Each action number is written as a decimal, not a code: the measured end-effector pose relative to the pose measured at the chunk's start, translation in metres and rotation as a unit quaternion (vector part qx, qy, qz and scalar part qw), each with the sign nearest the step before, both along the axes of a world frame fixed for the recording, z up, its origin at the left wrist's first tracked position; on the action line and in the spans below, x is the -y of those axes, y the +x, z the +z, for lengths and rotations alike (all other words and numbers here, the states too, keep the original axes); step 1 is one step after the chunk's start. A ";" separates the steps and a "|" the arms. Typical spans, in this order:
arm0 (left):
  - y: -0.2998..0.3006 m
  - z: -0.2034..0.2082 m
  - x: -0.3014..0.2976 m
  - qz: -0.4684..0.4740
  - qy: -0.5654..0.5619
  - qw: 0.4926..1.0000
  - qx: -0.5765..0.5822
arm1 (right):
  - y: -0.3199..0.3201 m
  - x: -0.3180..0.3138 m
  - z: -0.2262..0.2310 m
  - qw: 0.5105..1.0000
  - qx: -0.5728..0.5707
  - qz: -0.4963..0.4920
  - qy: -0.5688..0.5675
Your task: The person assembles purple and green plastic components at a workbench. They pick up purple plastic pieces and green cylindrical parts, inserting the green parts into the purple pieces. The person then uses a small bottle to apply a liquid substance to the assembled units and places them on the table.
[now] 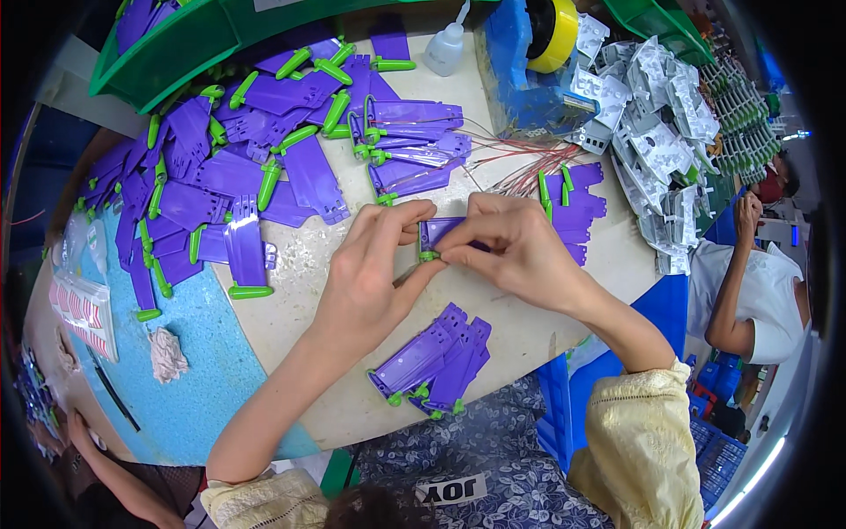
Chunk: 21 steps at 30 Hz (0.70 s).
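Over the middle of the table, both hands hold one purple plastic piece with a green end [429, 231]. My left hand [366, 269] comes at it from the left, thumb tip by the green end and fingers bent. The thumb and fingers of my right hand [515, 251] pinch it from the right and cover much of it. Nearest me lies a small group of purple pieces with green ends [432, 361]. Beyond my hands are several purple pieces with thin wires [414, 145]. More purple pieces [577, 212] lie just past my right hand.
A big heap of purple and green pieces [189, 198] spreads left. At the back stand a green bin [176, 53], a white squeeze bottle [445, 48] and a yellow tape roll [555, 35] on a blue holder. Grey plastic parts [656, 132] pile up right. Co-workers sit on both sides.
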<state>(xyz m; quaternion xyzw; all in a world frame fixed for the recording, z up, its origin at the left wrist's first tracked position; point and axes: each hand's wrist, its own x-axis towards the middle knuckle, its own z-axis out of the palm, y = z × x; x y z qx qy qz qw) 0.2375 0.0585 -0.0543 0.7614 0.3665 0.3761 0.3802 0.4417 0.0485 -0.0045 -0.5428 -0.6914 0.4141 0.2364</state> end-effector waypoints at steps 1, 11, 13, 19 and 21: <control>0.000 0.001 0.000 -0.004 -0.001 1.000 -0.003 | -0.002 -0.003 -0.002 1.000 -0.003 -0.022 -0.001; 0.001 -0.001 0.001 0.005 -0.024 0.999 0.023 | -0.005 0.004 0.000 1.000 0.007 0.010 0.016; 0.002 0.000 0.000 0.007 -0.018 1.000 0.024 | -0.005 0.004 -0.002 1.000 0.004 -0.017 0.004; 0.003 -0.001 0.002 0.010 -0.022 1.000 0.018 | -0.006 0.006 -0.008 0.992 0.018 0.040 0.114; 0.004 -0.001 0.002 0.008 -0.004 1.000 0.015 | -0.009 0.005 -0.006 0.982 0.053 0.076 0.165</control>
